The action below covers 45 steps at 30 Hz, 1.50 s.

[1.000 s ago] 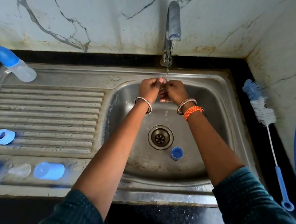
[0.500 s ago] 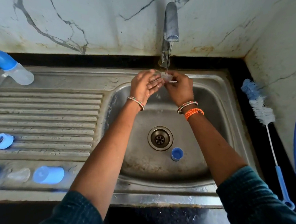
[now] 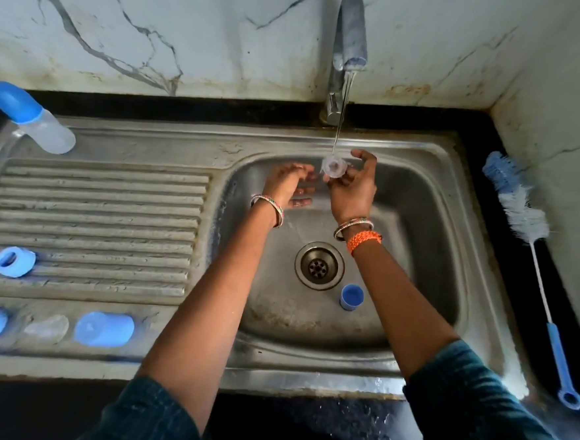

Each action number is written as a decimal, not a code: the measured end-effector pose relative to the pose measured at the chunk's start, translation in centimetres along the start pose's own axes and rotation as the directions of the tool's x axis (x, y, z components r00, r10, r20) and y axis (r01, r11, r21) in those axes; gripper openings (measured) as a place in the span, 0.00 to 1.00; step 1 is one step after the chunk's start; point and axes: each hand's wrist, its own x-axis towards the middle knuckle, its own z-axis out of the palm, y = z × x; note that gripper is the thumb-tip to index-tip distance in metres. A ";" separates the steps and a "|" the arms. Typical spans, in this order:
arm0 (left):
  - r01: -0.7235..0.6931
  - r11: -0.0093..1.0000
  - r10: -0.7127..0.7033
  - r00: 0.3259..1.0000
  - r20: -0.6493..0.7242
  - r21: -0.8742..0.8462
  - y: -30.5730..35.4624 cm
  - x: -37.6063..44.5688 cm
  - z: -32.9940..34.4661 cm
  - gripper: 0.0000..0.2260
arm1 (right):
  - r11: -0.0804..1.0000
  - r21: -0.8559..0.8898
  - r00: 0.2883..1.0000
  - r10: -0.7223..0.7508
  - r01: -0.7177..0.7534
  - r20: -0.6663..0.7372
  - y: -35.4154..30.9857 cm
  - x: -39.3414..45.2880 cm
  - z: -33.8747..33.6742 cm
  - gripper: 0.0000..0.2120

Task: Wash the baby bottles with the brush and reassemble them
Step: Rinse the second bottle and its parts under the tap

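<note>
Under the thin stream from the tap (image 3: 350, 35), the right hand (image 3: 352, 190) pinches a small clear teat (image 3: 334, 166) at the far side of the sink (image 3: 430, 209), while the left hand (image 3: 289, 185) hangs just beside it with fingers relaxed, holding nothing. The wet teat looks slippery and could drop toward the drain (image 3: 319, 265) near the blue cap (image 3: 352, 297); the brush (image 3: 528, 233) lies unused on the right counter

left hand (image 3: 286, 181): off the teat, fingers now straight | right hand (image 3: 352, 186): holds clear teat (image 3: 333, 167) alone under stream
</note>
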 end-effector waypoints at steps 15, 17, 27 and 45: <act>0.019 1.000 -0.019 0.999 -0.040 -0.011 0.8 -2.6 -2.2 0.09 | 1.000 -0.029 1.000 -0.010 0.009 -0.012 -2.9 2.8 1.5 0.12; 0.001 1.000 -0.002 0.999 -0.048 -0.020 1.2 -3.3 -2.7 0.09 | 0.998 -0.055 0.999 0.022 -0.023 -0.026 -3.2 2.1 1.4 0.11; -0.164 0.986 0.165 0.980 -0.113 0.018 2.7 -9.5 -8.3 0.11 | 0.786 -0.591 0.966 -0.035 0.184 0.255 -3.8 -2.3 0.7 0.11; -0.228 0.973 0.174 0.810 -0.560 -0.026 -1.1 -18.5 -33.6 0.10 | 0.781 -0.117 0.387 -0.169 0.614 0.906 -7.2 -18.8 25.4 0.38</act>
